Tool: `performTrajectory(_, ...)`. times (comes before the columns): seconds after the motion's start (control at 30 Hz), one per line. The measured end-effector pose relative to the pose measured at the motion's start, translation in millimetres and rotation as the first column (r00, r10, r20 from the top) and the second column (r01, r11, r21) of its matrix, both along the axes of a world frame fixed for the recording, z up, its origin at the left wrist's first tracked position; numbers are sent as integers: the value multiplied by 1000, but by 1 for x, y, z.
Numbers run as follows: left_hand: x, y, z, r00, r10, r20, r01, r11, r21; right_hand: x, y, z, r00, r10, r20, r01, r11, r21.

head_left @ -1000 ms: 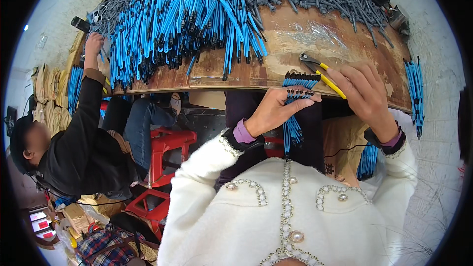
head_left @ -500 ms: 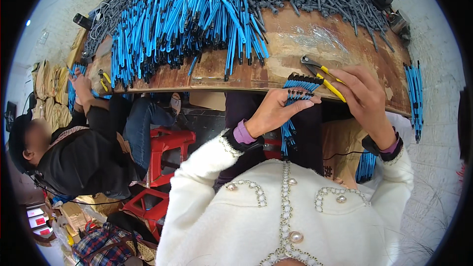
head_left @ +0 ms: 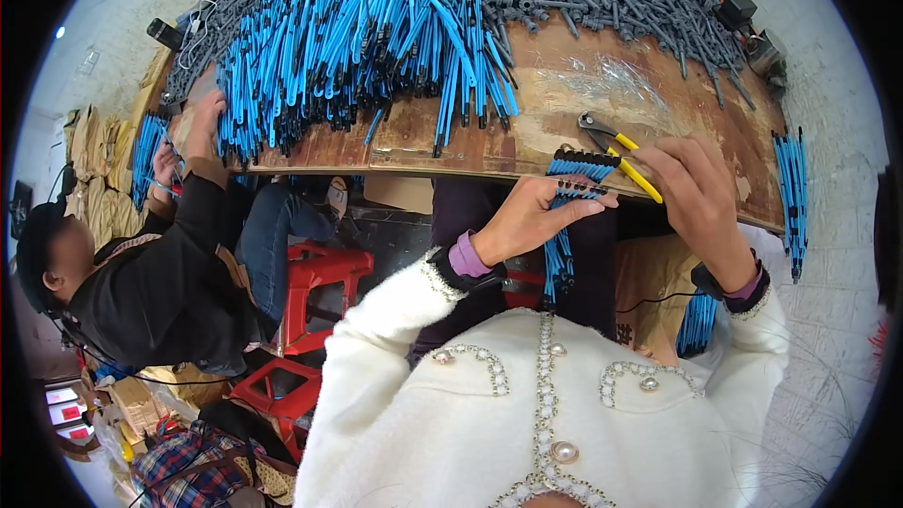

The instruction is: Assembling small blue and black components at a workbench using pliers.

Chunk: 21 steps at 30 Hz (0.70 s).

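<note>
At the near edge of the wooden table (head_left: 527, 146), the left hand (head_left: 536, 218) has its fingers curled tight around a bundle of blue cables (head_left: 571, 190) whose black tips lie level on the board, while the right hand (head_left: 698, 193) grips yellow-handled pliers (head_left: 621, 149). Judging by this, trimming or evening the tips is in hand, which calls for steadying the bundle (its lower length hangs below the edge). Whether the plier jaws bite anything is hard to make out.

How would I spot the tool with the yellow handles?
Find the worn wooden table heaped with blue cables. At its near edge, the right hand holds the pliers. They are the only yellow-handled thing among all the blue and grey.
</note>
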<state>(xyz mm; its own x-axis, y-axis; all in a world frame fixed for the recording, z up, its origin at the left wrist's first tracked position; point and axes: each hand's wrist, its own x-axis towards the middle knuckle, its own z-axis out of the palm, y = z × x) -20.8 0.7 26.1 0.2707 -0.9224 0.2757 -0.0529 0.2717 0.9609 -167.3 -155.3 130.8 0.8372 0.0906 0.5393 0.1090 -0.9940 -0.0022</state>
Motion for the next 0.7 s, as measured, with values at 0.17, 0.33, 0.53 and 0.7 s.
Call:
performTrajectory(0.17, -1, -2, 0, 1000, -21, 6, 21, 1000, -23, 2, -6, -4, 998, 60, -22, -55, 980, 192)
performTrajectory(0.33, -1, -1, 0, 996, 64, -56, -65, 998, -22, -4, -26, -69, 979, -167, -118, 191, 951, 243)
performTrajectory(0.53, -11, 12, 22, 1000, -2, 3, 2, 1000, -6, -21, -33, -121, 938, -292, -189, 319, 939, 131)
performTrajectory(0.7, -35, 34, 52, 994, -50, -96, 45, 997, -58, -24, -67, -113, 855, -510, -95, 505, 860, -66)
